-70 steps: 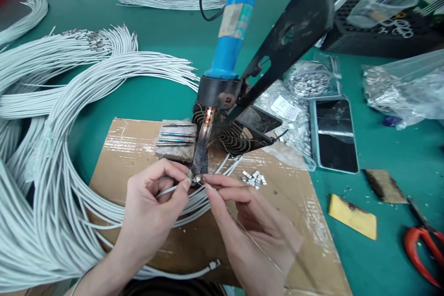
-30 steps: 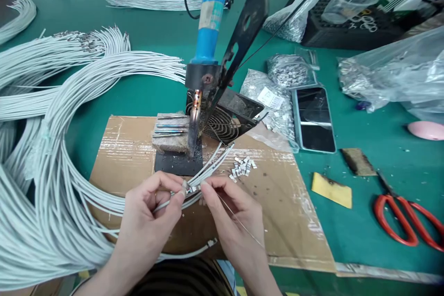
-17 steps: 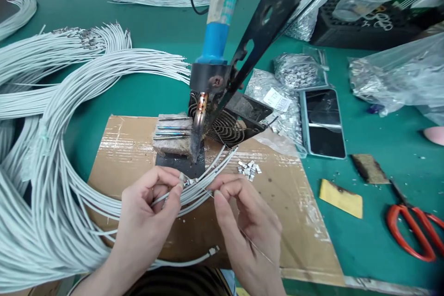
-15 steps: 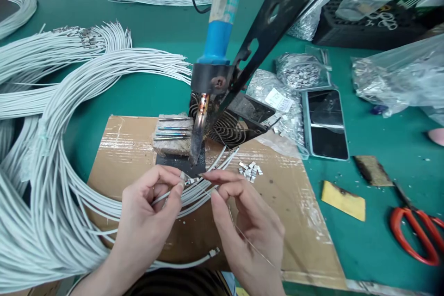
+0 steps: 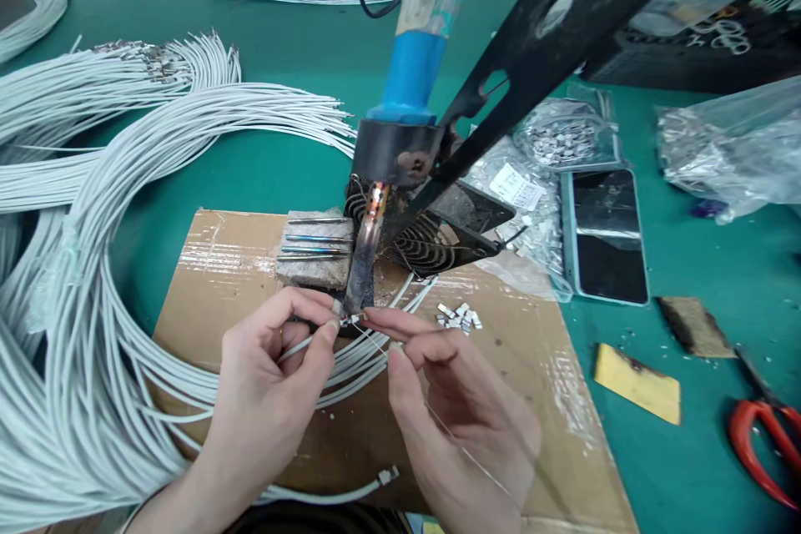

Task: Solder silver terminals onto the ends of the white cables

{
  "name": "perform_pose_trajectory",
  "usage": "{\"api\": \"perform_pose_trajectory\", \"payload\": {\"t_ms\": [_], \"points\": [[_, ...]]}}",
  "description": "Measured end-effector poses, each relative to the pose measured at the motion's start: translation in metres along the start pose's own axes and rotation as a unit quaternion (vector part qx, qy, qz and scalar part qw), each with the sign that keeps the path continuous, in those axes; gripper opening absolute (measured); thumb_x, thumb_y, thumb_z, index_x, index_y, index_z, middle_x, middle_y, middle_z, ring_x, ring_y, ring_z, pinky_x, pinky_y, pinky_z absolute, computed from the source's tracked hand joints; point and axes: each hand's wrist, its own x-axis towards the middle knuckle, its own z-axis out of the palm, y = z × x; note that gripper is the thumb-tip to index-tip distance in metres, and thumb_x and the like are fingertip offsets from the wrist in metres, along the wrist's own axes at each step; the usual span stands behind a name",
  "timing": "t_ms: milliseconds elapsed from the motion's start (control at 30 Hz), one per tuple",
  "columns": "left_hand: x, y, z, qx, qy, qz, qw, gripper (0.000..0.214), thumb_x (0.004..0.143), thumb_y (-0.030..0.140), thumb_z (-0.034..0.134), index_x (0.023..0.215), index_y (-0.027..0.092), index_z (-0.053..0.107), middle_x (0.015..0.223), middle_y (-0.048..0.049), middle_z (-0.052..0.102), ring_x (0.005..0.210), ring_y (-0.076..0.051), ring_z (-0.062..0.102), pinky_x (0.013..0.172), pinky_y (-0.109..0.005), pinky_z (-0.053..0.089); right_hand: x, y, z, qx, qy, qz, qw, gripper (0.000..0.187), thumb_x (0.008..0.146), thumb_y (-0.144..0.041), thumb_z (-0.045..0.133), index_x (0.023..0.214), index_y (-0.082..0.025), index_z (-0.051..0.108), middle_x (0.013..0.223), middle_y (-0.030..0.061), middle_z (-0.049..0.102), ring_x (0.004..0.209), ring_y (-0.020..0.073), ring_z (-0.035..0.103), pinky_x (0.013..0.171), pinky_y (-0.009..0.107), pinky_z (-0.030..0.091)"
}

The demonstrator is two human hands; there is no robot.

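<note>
My left hand (image 5: 281, 375) pinches the end of a white cable (image 5: 295, 348), and a small metal connector (image 5: 350, 319) shows at the fingertips. Between the thumb and fingers of my right hand (image 5: 456, 409) runs a thin solder wire (image 5: 466, 452), whose front end reaches the connector. Directly above, the tip of a blue-handled soldering iron (image 5: 365, 259), fixed in a black metal holder (image 5: 501, 100), points down at the connector. Whether tip and connector touch I cannot tell exactly. Several white cables (image 5: 356, 371) lie beneath both hands on the cardboard (image 5: 200, 267).
Loose small connectors (image 5: 460, 317) lie right of the iron. A sponge block (image 5: 316, 267) and a black fan (image 5: 419, 246) stand behind my hands. Farther right are a phone (image 5: 607, 234), a yellow sponge (image 5: 637, 382) and red-handled scissors (image 5: 763, 434). Bundled cables (image 5: 81, 334) fill the left side.
Both hands have moved slightly right, and the connector now sits right by the iron's tip. My view has shifted a little, with the iron and holder appearing larger.
</note>
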Motion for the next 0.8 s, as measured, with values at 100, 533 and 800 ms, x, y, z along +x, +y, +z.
{"api": "perform_pose_trajectory", "payload": {"t_ms": [100, 533, 800], "points": [[-0.0008, -0.0013, -0.0003, -0.005, -0.006, 0.002, 1.0, 0.01, 0.079, 0.012, 0.077, 0.072, 0.017, 0.071, 0.09, -0.0008, 0.071, 0.051, -0.002, 0.052, 0.05, -0.012, 0.042, -0.0007, -0.0005, 0.0008, 0.0, 0.001, -0.004, 1.0, 0.018, 0.096, -0.017, 0.065, 0.08, -0.024, 0.059, 0.11, 0.0069, 0.083, 0.1, 0.0229, 0.079, 0.086, 0.034, 0.058], [-0.006, 0.0024, 0.0014, -0.034, 0.008, -0.017, 0.999, 0.011, 0.081, 0.013, 0.077, 0.073, 0.019, 0.073, 0.092, -0.0014, 0.072, 0.061, -0.007, 0.058, 0.052, -0.016, 0.042, -0.0017, -0.0031, 0.0008, 0.014, 0.005, -0.013, 1.0, 0.019, 0.094, -0.013, 0.067, 0.082, -0.025, 0.06, 0.109, 0.003, 0.083, 0.099, 0.0205, 0.079, 0.087, 0.032, 0.055], [-0.0051, -0.0005, -0.0001, -0.015, 0.007, 0.005, 1.0, 0.011, 0.083, 0.014, 0.075, 0.073, 0.019, 0.072, 0.092, -0.0015, 0.073, 0.061, -0.007, 0.056, 0.051, -0.016, 0.04, -0.0023, -0.0067, 0.0017, 0.003, 0.016, -0.001, 1.0, 0.019, 0.094, -0.016, 0.066, 0.08, -0.026, 0.059, 0.107, 0.0004, 0.083, 0.096, 0.0177, 0.078, 0.083, 0.029, 0.054]]}}
